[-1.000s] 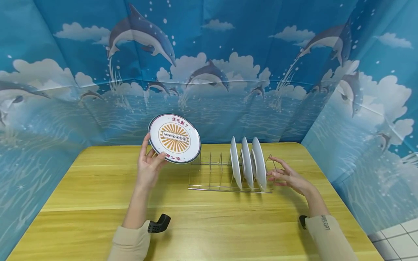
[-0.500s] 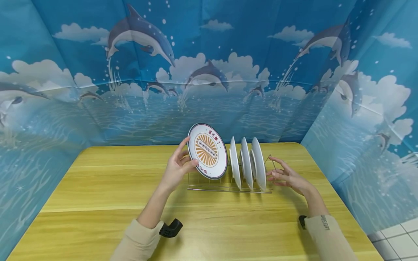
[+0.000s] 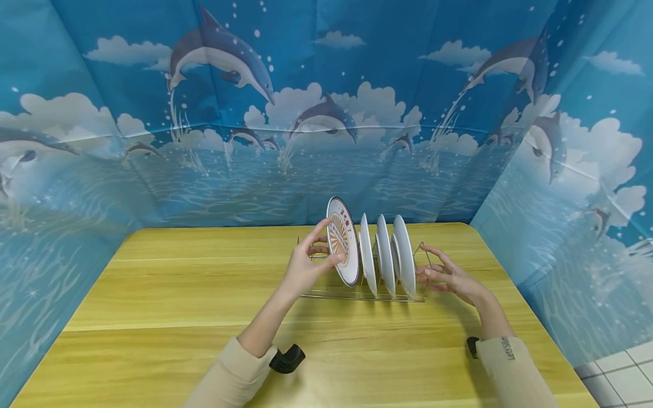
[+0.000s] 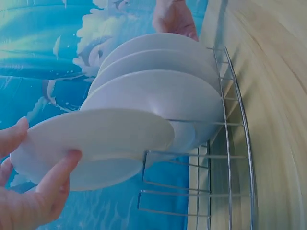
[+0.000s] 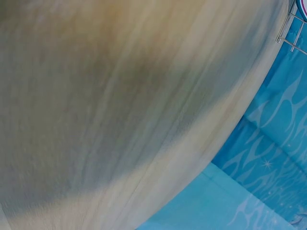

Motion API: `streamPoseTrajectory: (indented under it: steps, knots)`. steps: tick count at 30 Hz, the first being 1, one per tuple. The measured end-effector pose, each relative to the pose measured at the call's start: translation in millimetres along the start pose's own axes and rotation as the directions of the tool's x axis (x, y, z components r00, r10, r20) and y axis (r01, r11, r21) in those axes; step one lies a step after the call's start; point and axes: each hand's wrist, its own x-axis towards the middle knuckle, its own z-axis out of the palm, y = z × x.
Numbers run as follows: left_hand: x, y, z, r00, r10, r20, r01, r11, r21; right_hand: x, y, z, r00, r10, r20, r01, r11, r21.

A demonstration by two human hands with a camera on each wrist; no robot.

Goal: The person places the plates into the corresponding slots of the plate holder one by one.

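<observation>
My left hand (image 3: 303,269) pinches a white plate (image 3: 349,258), thumb on its printed face and fingers at the rim. The plate has an orange sunburst and red characters. It is held tilted on edge over the wire dish rack (image 4: 247,134), left of three white plates (image 3: 367,260) standing in its slots. In the left wrist view, the lower edge of the held plate (image 4: 91,136) overlaps the rack's wire dividers. My right hand (image 3: 454,279) holds the rack's right end, with thumb and fingers about the end wire. The right wrist view leaves that hand out.
A wooden table (image 3: 153,317) lies under the rack. Behind and beside it hangs a blue curtain (image 3: 326,175) with dolphins. Black wrist mounts (image 3: 287,358) sit at the cuffs. White floor tiles (image 3: 619,371) show at lower right.
My left hand has carried the plate right, from beside the rack to over its slots, turning it from facing forward to nearly edge-on. The right hand has stayed at the rack's end.
</observation>
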Motion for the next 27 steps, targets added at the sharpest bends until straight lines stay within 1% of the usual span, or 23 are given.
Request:
streamPoseTrajectory:
  steps: [5, 8, 11, 15, 20, 23, 27]
  knots:
    - [4.2, -5.1, 9.1, 0.999, 0.005, -0.035, -0.003, 0.998, 0.058, 0.1, -1, 1, 1.000, 0.000, 0.004, 0.000, 1.000, -0.005]
    - [4.4, -7.2, 13.8, 0.998, 0.001, -0.055, 0.005, 0.993, 0.116, 0.4, -1, 1, 1.000, -0.002, 0.006, 0.002, 1.000, -0.003]
    - [4.3, -9.0, 18.9, 0.999, 0.001, -0.053, 0.008, 0.986, 0.168, 0.5, -1, 1, 1.000, -0.004, 0.001, 0.004, 1.000, -0.002]
    - [4.2, -13.4, 26.6, 0.999, -0.001, -0.044, 0.011, 0.977, 0.214, 0.1, 0, 0, 1.000, -0.007, -0.003, 0.007, 1.000, -0.001]
    - [2.9, -22.3, 34.2, 0.998, -0.033, -0.048, 0.043, 0.971, 0.237, -0.1, 2, -1, 1.000, -0.008, -0.001, 0.008, 1.000, -0.002]
    - [1.5, -29.3, 37.2, 0.999, -0.025, -0.043, 0.035, 0.969, 0.245, 0.2, 4, -1, 1.000, -0.009, -0.001, 0.009, 1.000, -0.004]
    - [-0.4, -36.5, 40.3, 0.999, 0.000, -0.046, 0.012, 0.963, 0.271, 1.1, 3, -2, 1.000, -0.005, 0.000, 0.005, 1.000, -0.002]
